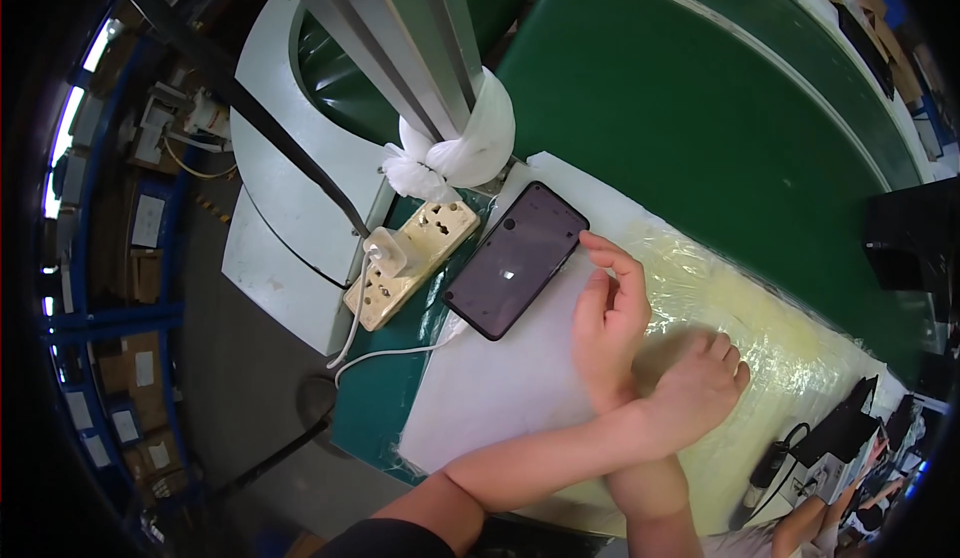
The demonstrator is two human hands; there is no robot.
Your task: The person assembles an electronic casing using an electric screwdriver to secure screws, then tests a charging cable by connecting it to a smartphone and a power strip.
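A dark-screened smartphone (515, 261) lies tilted on a white sheet, with a white cable (400, 352) at its lower end. Beside its right edge is my right hand (612, 313), fingers bent and loosely apart. One fingertip is at the phone's edge, and nothing shows in the hand. My left forearm crosses over my right wrist. My left hand (697, 388) rests back up over the clear plastic film (760, 318), its fingers loosely bent and slightly apart. Its palm and thumb are hidden, and I see no thing in it.
A cream power strip (418, 258) with a white plug lies left of the phone. Behind it rises a metal post (425, 48) wrapped in a white plastic bag (470, 148). A green conveyor belt (640, 88) curves beyond. A black device with a cable (770, 468) lies at lower right.
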